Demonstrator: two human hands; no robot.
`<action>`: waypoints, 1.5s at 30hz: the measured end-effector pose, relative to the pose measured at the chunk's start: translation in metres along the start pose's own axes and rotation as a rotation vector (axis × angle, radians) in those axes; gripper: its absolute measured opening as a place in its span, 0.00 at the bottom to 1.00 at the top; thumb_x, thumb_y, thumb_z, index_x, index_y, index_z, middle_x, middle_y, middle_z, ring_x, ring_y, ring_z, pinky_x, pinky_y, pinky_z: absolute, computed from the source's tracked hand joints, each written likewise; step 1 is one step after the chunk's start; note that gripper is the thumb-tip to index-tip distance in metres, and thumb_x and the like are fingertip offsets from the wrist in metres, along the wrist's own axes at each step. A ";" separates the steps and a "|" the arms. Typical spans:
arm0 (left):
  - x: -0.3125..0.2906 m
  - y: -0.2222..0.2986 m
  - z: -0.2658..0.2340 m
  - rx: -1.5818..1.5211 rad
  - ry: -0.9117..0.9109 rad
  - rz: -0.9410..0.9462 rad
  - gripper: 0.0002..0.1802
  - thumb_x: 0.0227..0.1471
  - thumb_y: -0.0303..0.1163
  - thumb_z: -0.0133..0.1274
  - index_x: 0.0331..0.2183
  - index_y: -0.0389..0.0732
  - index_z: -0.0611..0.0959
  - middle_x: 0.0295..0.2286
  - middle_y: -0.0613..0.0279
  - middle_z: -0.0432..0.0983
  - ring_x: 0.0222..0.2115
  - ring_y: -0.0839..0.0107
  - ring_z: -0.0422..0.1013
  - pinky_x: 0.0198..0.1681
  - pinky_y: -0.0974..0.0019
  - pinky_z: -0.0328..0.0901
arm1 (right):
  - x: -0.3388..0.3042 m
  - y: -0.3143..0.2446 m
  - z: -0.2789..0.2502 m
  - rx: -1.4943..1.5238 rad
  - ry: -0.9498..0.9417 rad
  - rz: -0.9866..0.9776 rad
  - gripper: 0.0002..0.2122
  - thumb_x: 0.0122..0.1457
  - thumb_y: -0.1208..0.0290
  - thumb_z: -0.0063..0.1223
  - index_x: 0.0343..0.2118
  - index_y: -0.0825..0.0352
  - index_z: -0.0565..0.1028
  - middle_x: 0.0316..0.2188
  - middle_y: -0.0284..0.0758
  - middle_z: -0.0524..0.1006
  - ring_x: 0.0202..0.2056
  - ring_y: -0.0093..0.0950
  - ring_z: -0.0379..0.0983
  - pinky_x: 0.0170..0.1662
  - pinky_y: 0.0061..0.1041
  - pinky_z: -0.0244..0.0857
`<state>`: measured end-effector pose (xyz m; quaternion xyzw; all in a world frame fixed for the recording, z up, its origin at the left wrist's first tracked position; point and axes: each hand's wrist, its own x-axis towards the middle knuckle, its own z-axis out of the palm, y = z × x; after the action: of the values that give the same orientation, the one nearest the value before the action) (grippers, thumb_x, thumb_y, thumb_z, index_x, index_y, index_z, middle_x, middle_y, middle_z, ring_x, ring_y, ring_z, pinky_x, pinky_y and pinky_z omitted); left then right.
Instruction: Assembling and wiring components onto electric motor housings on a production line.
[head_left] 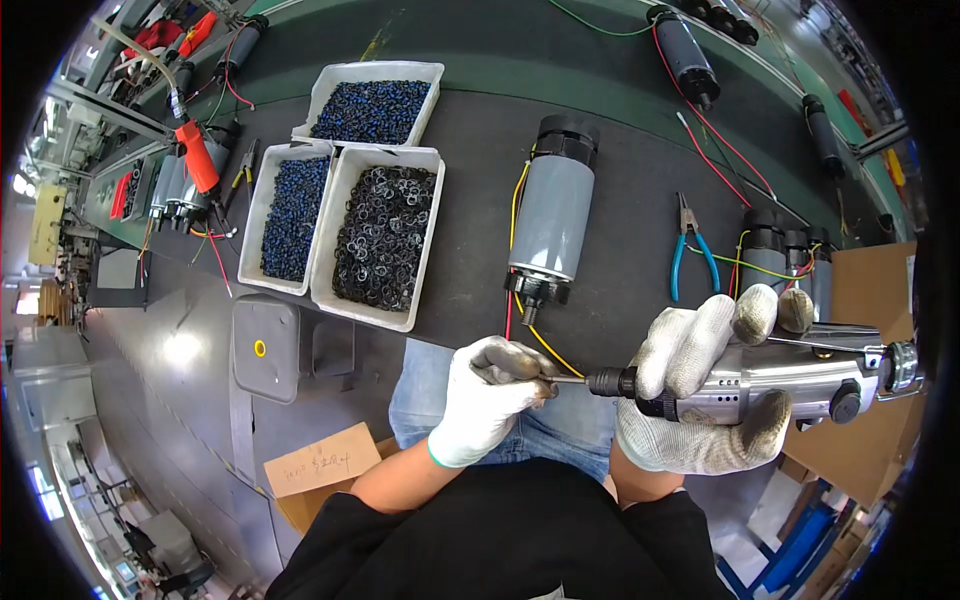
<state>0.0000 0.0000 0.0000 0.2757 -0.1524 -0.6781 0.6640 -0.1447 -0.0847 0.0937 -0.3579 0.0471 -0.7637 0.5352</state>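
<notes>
Low in the frame, the gloved right hand (700,395) is wrapped around a silver power screwdriver (790,385). Its bit meets the gloved left hand (490,395), closed on something too small to tell. Above them, a grey motor (552,215) lies on the desk (620,140), beside three white bins (355,190).

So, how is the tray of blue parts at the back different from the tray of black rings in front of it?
The back tray holds small blue pieces, while the ring tray holds thin black rings. The back tray looks shorter and lies crosswise; the ring tray looks longer and runs toward the person. The back tray sits farther from the gloved left hand. Both are white, rectangular, open and well filled.
</notes>
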 end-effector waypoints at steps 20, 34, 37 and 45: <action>-0.001 0.006 0.003 0.238 0.086 -0.130 0.13 0.54 0.22 0.68 0.40 0.35 0.81 0.31 0.56 0.82 0.28 0.70 0.78 0.29 0.71 0.70 | -0.008 -0.007 -0.010 -0.036 -0.029 0.118 0.36 0.60 0.64 0.70 0.67 0.68 0.62 0.48 0.46 0.75 0.26 0.31 0.78 0.28 0.36 0.80; 0.048 0.003 -0.002 1.656 0.113 0.268 0.48 0.51 0.34 0.67 0.67 0.31 0.64 0.31 0.43 0.83 0.29 0.51 0.82 0.35 0.59 0.76 | -0.017 0.059 -0.039 -0.348 0.077 -0.060 0.31 0.60 0.60 0.63 0.64 0.64 0.64 0.48 0.43 0.75 0.28 0.29 0.76 0.26 0.31 0.74; 0.047 0.005 0.001 1.660 0.130 0.232 0.48 0.52 0.33 0.66 0.68 0.29 0.62 0.30 0.45 0.84 0.28 0.51 0.83 0.35 0.58 0.76 | -0.022 0.068 -0.042 -0.427 0.067 -0.089 0.30 0.62 0.59 0.59 0.64 0.64 0.64 0.48 0.42 0.75 0.27 0.27 0.74 0.25 0.29 0.72; 0.048 -0.003 -0.013 1.656 0.080 0.389 0.49 0.55 0.35 0.62 0.68 0.23 0.57 0.26 0.48 0.81 0.23 0.53 0.80 0.28 0.58 0.73 | -0.030 0.068 -0.048 -0.409 0.021 -0.100 0.30 0.62 0.59 0.59 0.64 0.63 0.63 0.47 0.42 0.74 0.28 0.27 0.75 0.26 0.29 0.74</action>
<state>0.0069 -0.0450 -0.0200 0.6651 -0.6204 -0.2116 0.3578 -0.1145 -0.1027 0.0121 -0.4531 0.1891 -0.7675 0.4123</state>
